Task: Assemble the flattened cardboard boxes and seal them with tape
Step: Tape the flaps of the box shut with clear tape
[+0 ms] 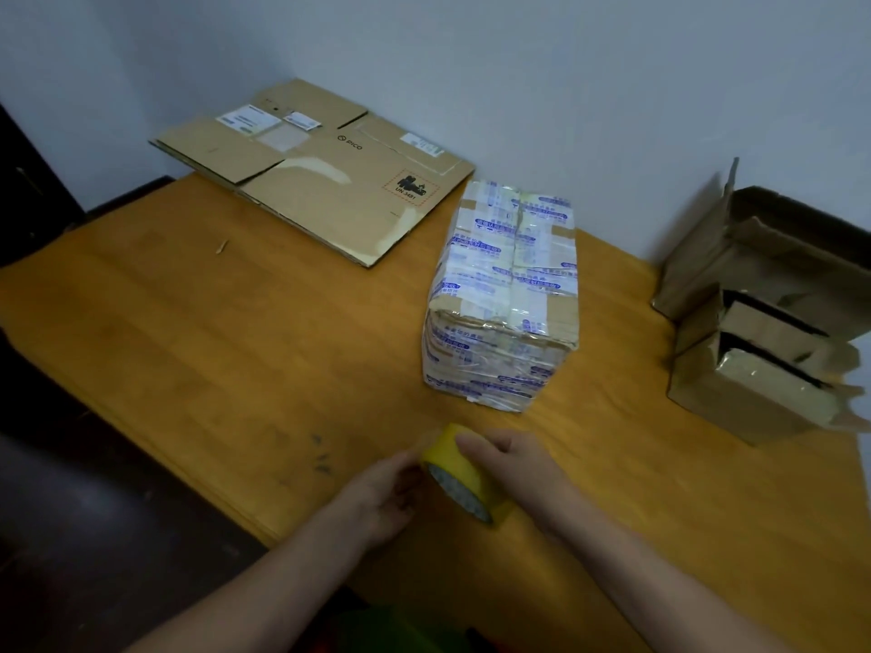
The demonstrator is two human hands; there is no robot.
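A yellow tape roll is held just above the wooden table near its front edge. My left hand grips the roll's left side, fingers curled at its rim. My right hand holds the roll from the right, fingers laid over its top. An assembled box wrapped in white-and-blue printed tape stands upright in the middle of the table, beyond the hands. A flattened cardboard box with labels lies at the back left against the wall.
Open, crumpled cardboard boxes are stacked at the right end of the table by the wall. A small scrap lies on the table at the left. Dark floor runs along the table's left edge.
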